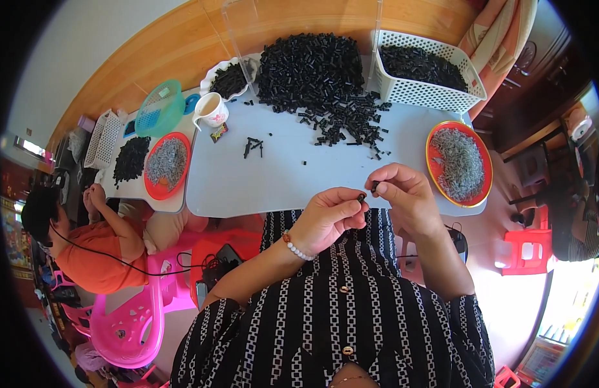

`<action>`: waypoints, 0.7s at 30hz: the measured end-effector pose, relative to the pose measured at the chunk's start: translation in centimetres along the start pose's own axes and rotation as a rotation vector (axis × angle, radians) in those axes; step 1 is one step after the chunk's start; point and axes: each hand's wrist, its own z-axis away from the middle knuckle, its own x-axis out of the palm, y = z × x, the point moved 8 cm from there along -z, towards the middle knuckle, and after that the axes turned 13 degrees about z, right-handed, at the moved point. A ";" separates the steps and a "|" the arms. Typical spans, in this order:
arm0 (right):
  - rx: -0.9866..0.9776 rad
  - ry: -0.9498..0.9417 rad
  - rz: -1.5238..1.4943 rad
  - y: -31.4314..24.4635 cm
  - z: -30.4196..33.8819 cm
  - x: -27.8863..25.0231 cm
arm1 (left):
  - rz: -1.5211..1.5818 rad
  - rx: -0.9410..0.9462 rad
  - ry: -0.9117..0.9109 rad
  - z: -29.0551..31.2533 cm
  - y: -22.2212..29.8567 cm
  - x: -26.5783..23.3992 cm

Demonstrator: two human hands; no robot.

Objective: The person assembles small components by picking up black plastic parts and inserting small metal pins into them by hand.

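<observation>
Just past the table's near edge, my left hand [326,220], with a beaded bracelet [298,249] on its wrist, pinches a small black plastic piece [361,198]. Beside it, my right hand [408,197] grips another small black plastic piece [375,186] between thumb and forefinger. The two pieces are close together but apart. On the grey table [241,181] ahead lies a big heap of short black tubes [309,71], spilling toward me. A few longer black pieces [253,145] lie left of it. To the right, a red plate [485,152] carries small clear-grey parts [458,161].
A white perforated basket [429,97] of black parts stands back right. Back left are a scalloped white dish [211,70], a mug [212,111] and a green basket [173,97]. A person in orange [99,252] sits left, near a pink chair [128,330] and another red plate [184,142].
</observation>
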 end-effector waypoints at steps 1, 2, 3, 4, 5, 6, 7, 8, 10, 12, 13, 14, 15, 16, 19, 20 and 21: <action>-0.010 0.047 0.041 0.0 0.2 -0.2 | 0.010 0.008 -0.009 0.1 0.0 0.1; -0.021 0.095 0.081 -0.1 0.5 -0.3 | 0.021 0.017 -0.017 0.1 -0.1 0.2; -0.021 0.095 0.081 0.0 0.6 -0.2 | 0.020 0.017 -0.017 0.2 -0.1 0.2; -0.052 0.097 0.098 -0.3 0.8 0.0 | 0.009 0.024 -0.016 0.2 0.0 0.3; -0.083 0.099 0.116 -0.5 0.9 0.2 | -0.003 0.031 -0.016 0.3 0.0 0.3; -0.084 0.097 0.115 -0.5 0.9 0.4 | -0.004 0.033 -0.015 0.3 0.0 0.3; -0.142 0.108 0.232 -0.9 1.0 0.5 | -0.012 0.048 -0.010 0.4 0.1 0.3; -0.201 0.119 0.349 -1.4 1.1 0.8 | -0.021 0.063 -0.004 0.5 0.2 0.2; -0.236 0.177 0.450 -2.1 1.4 1.0 | -0.028 0.082 0.009 0.6 0.3 0.2; -0.270 0.235 0.552 -2.9 1.6 1.1 | -0.035 0.101 0.022 0.8 0.4 0.4; -0.384 0.274 0.752 -4.1 2.0 1.5 | -0.051 0.114 0.055 0.9 0.5 0.5; -0.498 0.311 0.952 -5.0 2.5 2.0 | -0.067 0.127 0.088 1.0 0.6 0.5; -0.498 0.309 0.952 -5.0 2.5 2.1 | -0.066 0.129 0.089 1.1 0.6 0.7; -0.520 0.323 0.963 -5.2 2.6 2.2 | -0.109 0.143 0.098 1.2 0.8 0.8; -0.551 0.314 0.985 -5.6 2.6 2.4 | -0.113 0.127 0.073 1.2 0.9 0.7; -0.562 0.292 0.996 -5.7 2.6 2.5 | -0.077 0.097 0.039 1.1 0.8 0.8; -0.561 0.291 0.997 -5.9 2.6 2.4 | -0.075 0.097 0.039 1.0 0.8 0.5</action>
